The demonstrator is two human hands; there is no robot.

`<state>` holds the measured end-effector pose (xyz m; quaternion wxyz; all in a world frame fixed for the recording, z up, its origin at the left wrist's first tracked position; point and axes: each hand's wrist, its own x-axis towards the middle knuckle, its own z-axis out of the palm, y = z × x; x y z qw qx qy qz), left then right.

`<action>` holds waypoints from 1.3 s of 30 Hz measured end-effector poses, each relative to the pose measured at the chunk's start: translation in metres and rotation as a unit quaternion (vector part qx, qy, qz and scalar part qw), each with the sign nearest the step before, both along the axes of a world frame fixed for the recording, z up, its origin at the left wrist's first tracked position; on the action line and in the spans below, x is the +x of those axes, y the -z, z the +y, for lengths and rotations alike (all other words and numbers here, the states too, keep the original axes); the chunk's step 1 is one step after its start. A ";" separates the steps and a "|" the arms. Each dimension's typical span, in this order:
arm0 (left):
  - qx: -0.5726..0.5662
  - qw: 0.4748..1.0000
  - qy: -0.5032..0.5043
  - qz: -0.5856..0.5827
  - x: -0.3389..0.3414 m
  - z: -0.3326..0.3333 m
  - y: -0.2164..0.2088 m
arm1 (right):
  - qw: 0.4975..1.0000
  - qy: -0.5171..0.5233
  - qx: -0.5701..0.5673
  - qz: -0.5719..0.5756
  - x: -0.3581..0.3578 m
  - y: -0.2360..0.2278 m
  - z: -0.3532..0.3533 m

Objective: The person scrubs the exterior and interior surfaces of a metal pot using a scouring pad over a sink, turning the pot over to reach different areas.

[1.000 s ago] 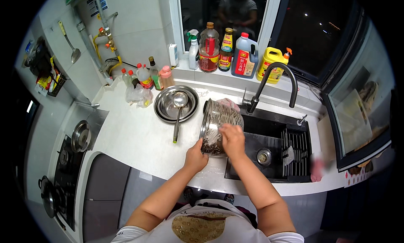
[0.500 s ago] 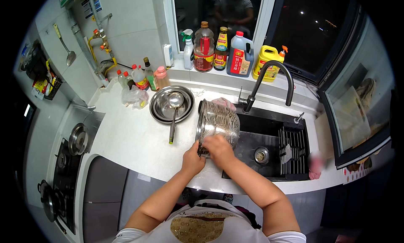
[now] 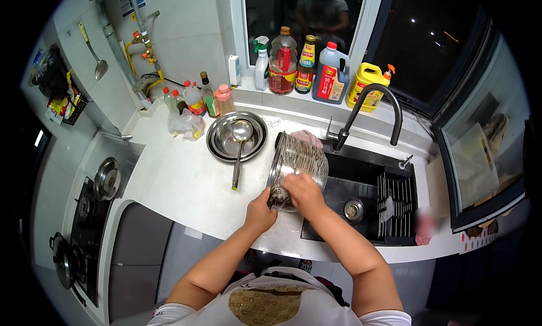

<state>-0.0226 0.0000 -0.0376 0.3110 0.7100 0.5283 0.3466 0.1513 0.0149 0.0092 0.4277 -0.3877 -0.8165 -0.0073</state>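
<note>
A shiny metal pot (image 3: 305, 159) lies tipped on its side at the left edge of the black sink, its outer wall facing up and streaked with dark reflections. My left hand (image 3: 260, 214) is closed around the pot's dark handle at the near side. Against the pot's wall presses my right hand (image 3: 305, 193), its fingers curled and slightly blurred; whatever they hold, if anything, is hidden. Just left of the pot, a ladle (image 3: 242, 131) rests in stacked metal bowls (image 3: 217, 148). A pink cloth (image 3: 307, 137) sits behind the pot.
The black sink (image 3: 344, 237) has a drain, a wire rack (image 3: 395, 204) and a tall dark faucet (image 3: 397, 122). Several bottles, including a yellow jug (image 3: 366, 91), line the windowsill. More bottles and a plastic bag (image 3: 186, 125) stand at back left. An open window (image 3: 480, 151) juts in at right.
My right hand has slid a little farther away along the pot's wall. My left hand keeps its hold on the handle. The whole view has shifted slightly.
</note>
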 end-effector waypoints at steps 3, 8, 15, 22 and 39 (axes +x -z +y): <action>-0.004 1.000 0.000 -0.008 0.000 -0.001 -0.003 | 0.997 -0.039 0.045 -0.044 0.006 0.024 -0.020; -0.015 1.000 0.001 -0.001 0.003 0.000 -0.010 | 0.999 0.045 0.029 0.009 0.010 -0.004 0.010; -0.005 1.000 0.009 -0.013 0.000 0.002 -0.010 | 0.997 -0.026 0.051 -0.052 0.011 0.019 -0.013; -0.003 1.000 0.003 -0.005 -0.001 0.003 0.001 | 0.999 0.023 0.038 -0.020 0.007 0.019 -0.004; -0.024 1.000 -0.006 0.009 0.005 0.000 -0.008 | 0.984 0.164 -0.039 0.055 0.003 -0.008 0.007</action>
